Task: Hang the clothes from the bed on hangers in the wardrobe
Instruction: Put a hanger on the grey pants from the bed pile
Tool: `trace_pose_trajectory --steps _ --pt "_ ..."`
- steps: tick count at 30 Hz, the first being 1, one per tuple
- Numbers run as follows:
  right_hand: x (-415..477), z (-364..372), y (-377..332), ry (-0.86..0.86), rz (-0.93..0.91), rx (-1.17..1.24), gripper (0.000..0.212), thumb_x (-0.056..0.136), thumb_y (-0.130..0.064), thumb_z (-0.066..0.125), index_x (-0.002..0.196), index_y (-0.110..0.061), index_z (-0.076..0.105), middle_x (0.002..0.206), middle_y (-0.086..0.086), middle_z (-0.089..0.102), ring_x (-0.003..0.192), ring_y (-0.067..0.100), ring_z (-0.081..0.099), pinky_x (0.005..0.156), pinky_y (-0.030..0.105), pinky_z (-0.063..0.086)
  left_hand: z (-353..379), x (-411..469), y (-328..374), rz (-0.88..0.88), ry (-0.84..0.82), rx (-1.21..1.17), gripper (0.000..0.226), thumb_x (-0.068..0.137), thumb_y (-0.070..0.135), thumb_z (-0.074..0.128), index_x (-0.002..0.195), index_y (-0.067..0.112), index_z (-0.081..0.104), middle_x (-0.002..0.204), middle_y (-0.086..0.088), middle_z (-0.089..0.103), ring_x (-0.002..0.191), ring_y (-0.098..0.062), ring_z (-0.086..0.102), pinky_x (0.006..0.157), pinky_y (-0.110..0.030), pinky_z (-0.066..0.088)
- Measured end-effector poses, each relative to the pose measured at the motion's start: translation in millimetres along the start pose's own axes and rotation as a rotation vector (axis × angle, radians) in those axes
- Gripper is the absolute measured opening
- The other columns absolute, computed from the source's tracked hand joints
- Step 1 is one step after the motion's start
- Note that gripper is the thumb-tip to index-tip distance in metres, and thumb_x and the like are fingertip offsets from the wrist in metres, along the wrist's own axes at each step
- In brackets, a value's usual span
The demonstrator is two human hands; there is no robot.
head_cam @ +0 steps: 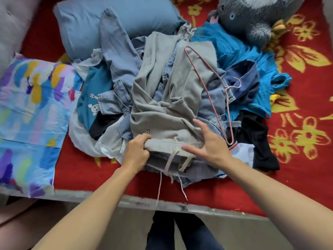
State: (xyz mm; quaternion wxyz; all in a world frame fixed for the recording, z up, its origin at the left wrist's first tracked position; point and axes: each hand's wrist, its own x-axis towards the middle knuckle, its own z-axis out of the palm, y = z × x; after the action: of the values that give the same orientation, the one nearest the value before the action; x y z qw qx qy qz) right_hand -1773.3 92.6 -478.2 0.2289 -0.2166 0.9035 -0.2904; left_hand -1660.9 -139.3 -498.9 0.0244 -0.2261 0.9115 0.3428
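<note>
A heap of clothes lies on the red flowered bed [81, 168]. On top are grey sweatpants [162, 98] with white drawstrings hanging toward the bed's edge. My left hand [136, 152] grips the left end of their waistband. My right hand [207, 141] hovers over the right end with its fingers spread, thumb near the drawstring. A pink wire hanger [210, 91] lies across the pile to the right of the sweatpants. Pale blue jeans [117, 51], a bright blue top [232, 49], a teal shirt [91, 98] and dark garments [255, 134] lie under and around them.
A blue pillow [86, 24] sits at the back, a multicoloured pillow [27, 114] at the left and a grey plush toy [252, 17] at the back right. The bed's grey front edge [108, 197] runs below my arms, with my legs behind it.
</note>
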Motion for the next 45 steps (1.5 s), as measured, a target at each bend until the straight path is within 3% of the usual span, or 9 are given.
trace_pose_trajectory --steps 4,8,12,14,17,26,31,35,45 --pt "-24.6 2.3 -38.7 -0.124 -0.246 -0.562 0.107 0.062 -0.077 0.055 0.151 -0.041 0.007 0.117 0.001 0.049 0.082 0.032 0.067 0.057 0.038 0.042 -68.8 -5.8 2.4 0.091 0.052 0.152 0.053 0.064 -0.011 0.050 0.110 0.010 0.066 0.107 -0.008 0.067 0.102 -0.032 0.060 0.089 -0.038 0.047" --pt "-37.9 7.8 -47.6 -0.029 -0.177 -0.718 0.078 0.057 -0.039 0.081 0.129 -0.030 0.052 0.093 0.001 0.058 0.068 0.029 0.065 0.048 0.035 0.042 -123.2 -35.6 12.8 0.241 0.066 0.379 0.050 0.062 -0.009 0.056 0.107 0.012 0.065 0.099 -0.009 0.062 0.089 -0.036 0.061 0.069 -0.044 0.051" --pt "-57.5 3.3 -68.6 0.208 -0.172 -0.756 0.037 0.056 -0.031 0.084 0.088 -0.025 0.068 0.071 0.000 0.061 0.067 0.028 0.060 0.056 0.035 0.045 -168.3 -69.6 14.3 0.369 0.133 0.572 0.041 0.052 -0.008 0.063 0.088 0.010 0.066 0.078 -0.008 0.061 0.074 -0.033 0.061 0.056 -0.039 0.050" --pt "-77.7 -9.7 -92.0 0.312 -0.129 -0.744 0.012 0.076 -0.018 0.064 0.086 -0.023 0.068 0.079 0.003 0.066 0.079 0.031 0.059 0.066 0.039 0.046 -196.5 -88.4 10.7 0.372 0.176 0.623 0.036 0.049 -0.008 0.063 0.081 0.010 0.066 0.074 -0.008 0.062 0.070 -0.035 0.061 0.057 -0.040 0.049" --pt "-115.6 -32.8 -122.0 0.384 0.024 -0.755 0.022 0.086 -0.017 0.050 0.099 -0.026 0.065 0.102 0.001 0.064 0.100 0.029 0.055 0.079 0.039 0.041 -241.0 -123.8 -0.2 0.329 0.261 0.618 0.033 0.054 -0.003 0.063 0.082 0.013 0.067 0.078 -0.009 0.065 0.077 -0.035 0.062 0.060 -0.040 0.049" --pt "-231.4 -140.1 -260.2 0.713 0.057 0.003 0.040 0.070 -0.008 0.056 0.100 -0.028 0.075 0.103 0.002 0.074 0.098 0.027 0.065 0.084 0.032 0.052 -376.8 -206.2 55.9 0.317 0.510 0.006 0.049 0.050 0.016 0.043 0.087 0.012 0.075 0.085 -0.012 0.073 0.084 -0.028 0.067 0.075 -0.032 0.051" --pt "-278.0 -196.3 -321.4 0.873 -0.096 0.180 0.040 0.060 -0.019 0.043 0.083 -0.032 0.073 0.092 0.000 0.075 0.091 0.022 0.068 0.087 0.039 0.055 -437.5 -237.1 102.6 0.365 0.625 -0.212 0.033 0.068 -0.003 0.048 0.089 0.004 0.073 0.079 -0.010 0.069 0.074 -0.019 0.061 0.058 -0.010 0.044" --pt "-317.3 -232.1 -364.0 0.981 -0.214 0.192 0.041 0.068 -0.012 0.048 0.095 -0.023 0.076 0.087 -0.004 0.072 0.090 0.017 0.067 0.088 0.034 0.055 -483.9 -261.7 131.0 0.474 0.768 -0.180 0.034 0.068 -0.004 0.048 0.088 0.009 0.073 0.081 -0.010 0.070 0.078 -0.022 0.065 0.072 -0.026 0.052" --pt "-347.7 -297.0 -402.7 1.098 -0.276 0.439 0.027 0.070 -0.009 0.057 0.078 -0.027 0.076 0.074 -0.008 0.071 0.084 0.014 0.069 0.069 0.027 0.059 -533.2 -281.9 183.4 0.559 0.822 -0.356 0.030 0.069 -0.006 0.049 0.084 0.012 0.068 0.075 -0.007 0.064 0.066 -0.015 0.057 0.057 -0.022 0.048"
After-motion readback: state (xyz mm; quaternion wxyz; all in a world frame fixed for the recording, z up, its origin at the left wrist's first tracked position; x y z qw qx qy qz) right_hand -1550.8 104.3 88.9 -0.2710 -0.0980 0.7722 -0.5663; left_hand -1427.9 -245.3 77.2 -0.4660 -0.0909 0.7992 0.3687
